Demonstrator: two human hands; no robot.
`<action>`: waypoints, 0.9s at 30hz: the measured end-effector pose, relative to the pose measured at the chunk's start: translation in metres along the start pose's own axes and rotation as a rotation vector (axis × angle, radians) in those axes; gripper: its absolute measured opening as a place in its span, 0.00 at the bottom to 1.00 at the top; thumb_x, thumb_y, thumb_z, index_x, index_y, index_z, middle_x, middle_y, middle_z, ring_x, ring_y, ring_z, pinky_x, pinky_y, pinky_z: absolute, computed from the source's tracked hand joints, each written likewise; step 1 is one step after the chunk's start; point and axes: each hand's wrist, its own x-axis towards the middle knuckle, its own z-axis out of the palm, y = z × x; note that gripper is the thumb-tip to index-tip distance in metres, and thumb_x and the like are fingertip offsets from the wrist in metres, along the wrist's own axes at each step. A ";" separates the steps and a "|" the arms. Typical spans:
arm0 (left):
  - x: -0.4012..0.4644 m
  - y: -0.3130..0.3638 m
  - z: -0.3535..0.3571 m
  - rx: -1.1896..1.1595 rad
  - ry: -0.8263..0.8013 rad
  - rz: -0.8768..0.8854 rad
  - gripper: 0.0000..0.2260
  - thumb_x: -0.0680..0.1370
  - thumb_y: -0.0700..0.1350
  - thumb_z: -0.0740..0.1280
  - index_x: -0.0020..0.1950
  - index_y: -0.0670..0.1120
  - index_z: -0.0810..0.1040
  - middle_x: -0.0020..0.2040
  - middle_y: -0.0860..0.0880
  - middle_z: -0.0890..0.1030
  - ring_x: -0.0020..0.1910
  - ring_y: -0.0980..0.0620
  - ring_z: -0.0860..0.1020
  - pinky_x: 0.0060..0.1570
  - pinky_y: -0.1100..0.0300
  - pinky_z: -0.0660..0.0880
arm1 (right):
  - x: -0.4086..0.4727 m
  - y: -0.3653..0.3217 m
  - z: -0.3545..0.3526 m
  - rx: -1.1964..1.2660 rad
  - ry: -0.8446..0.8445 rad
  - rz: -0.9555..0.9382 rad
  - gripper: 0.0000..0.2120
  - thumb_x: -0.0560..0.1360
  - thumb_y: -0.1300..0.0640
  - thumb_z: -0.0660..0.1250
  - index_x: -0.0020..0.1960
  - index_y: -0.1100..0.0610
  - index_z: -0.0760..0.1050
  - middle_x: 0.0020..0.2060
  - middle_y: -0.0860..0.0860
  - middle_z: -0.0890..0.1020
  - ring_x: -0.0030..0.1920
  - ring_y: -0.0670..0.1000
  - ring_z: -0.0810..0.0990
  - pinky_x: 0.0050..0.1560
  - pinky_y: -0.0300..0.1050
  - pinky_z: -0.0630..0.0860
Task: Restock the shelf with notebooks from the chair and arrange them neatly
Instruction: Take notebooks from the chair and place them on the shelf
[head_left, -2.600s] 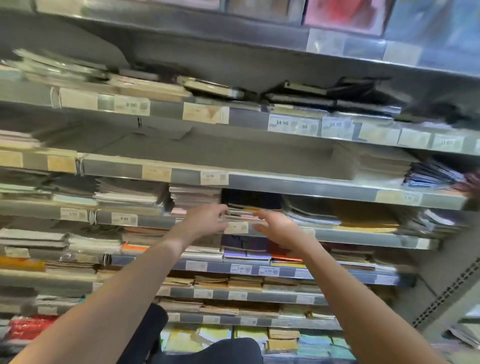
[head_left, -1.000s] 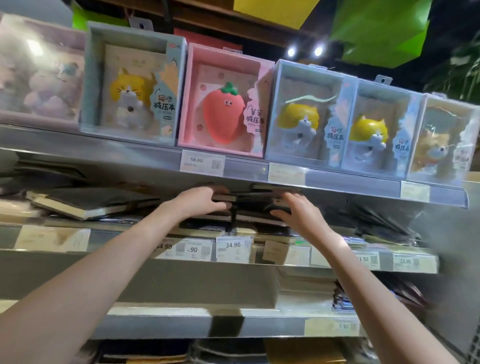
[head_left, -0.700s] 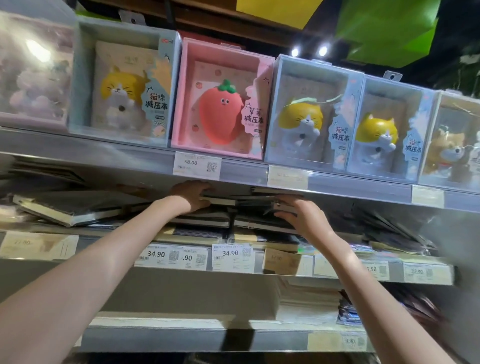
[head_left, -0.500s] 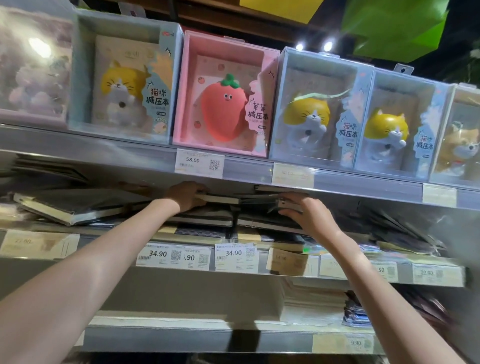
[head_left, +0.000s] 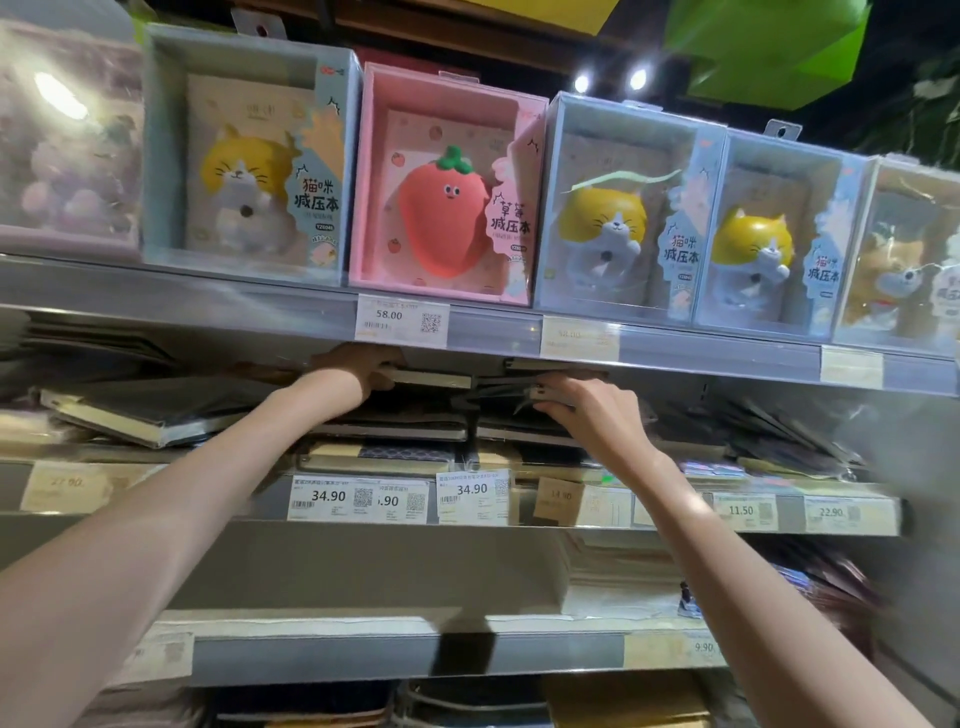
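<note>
Pink strawberry box (head_left: 447, 187) sits above both hands (head_left: 358, 371) (head_left: 587, 410) gripping notebooks (head_left: 431, 379).

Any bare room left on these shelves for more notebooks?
Bare shelf under the 34.90 price tags, left of the pale stack. The shelf above is crowded: dark notebooks nearly reach the board above, where left hand and right hand work.

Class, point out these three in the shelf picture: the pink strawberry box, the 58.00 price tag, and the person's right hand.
pink strawberry box (head_left: 374, 171): head view, left pink wall.
58.00 price tag (head_left: 401, 320): head view, label's middle.
right hand (head_left: 597, 415): head view, back of hand.
</note>
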 end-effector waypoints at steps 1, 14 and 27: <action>-0.011 0.001 -0.006 -0.004 0.005 -0.002 0.15 0.78 0.39 0.62 0.63 0.50 0.74 0.65 0.47 0.74 0.61 0.45 0.72 0.59 0.58 0.68 | 0.001 -0.007 -0.001 -0.025 0.007 -0.026 0.16 0.78 0.49 0.62 0.64 0.49 0.73 0.55 0.51 0.81 0.53 0.53 0.79 0.38 0.40 0.64; -0.126 -0.019 -0.005 0.154 0.344 0.257 0.16 0.75 0.47 0.67 0.63 0.54 0.74 0.58 0.56 0.77 0.59 0.53 0.73 0.46 0.59 0.71 | -0.035 -0.026 0.007 0.032 0.088 -0.183 0.20 0.65 0.51 0.76 0.55 0.53 0.78 0.48 0.50 0.82 0.46 0.55 0.79 0.37 0.48 0.77; -0.119 0.002 -0.011 0.315 0.368 0.354 0.17 0.67 0.45 0.76 0.54 0.51 0.79 0.40 0.52 0.77 0.40 0.49 0.76 0.26 0.68 0.51 | -0.036 -0.034 -0.006 -0.102 0.130 -0.084 0.15 0.65 0.62 0.74 0.51 0.53 0.79 0.38 0.52 0.79 0.39 0.56 0.77 0.29 0.40 0.65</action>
